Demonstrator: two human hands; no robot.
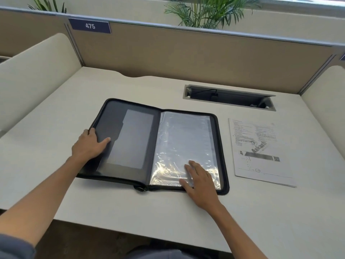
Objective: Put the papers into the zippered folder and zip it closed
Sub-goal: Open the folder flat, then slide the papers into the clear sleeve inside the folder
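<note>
A black zippered folder (pixel 130 139) lies wide open on the white desk (pixel 56 113). Its left half shows a dark inner pocket, its right half a stack of clear plastic sleeves (pixel 183 139). My left hand (pixel 88 144) rests on the folder's left edge, thumb flat on the inner cover and fingers over the rim. My right hand (pixel 199 182) lies flat on the lower part of the plastic sleeves with straight fingers. A stack of printed papers (pixel 259 152) lies on the desk to the right of the folder, apart from it. The zipper pull (pixel 140 188) sits at the folder's near edge by the spine.
An open cable tray (pixel 229 98) is sunk into the desk behind the papers. Beige partition walls (pixel 186 53) close in the back and both sides. A sign reading 475 (pixel 90 26) hangs at the back left. Plants stand behind the partition.
</note>
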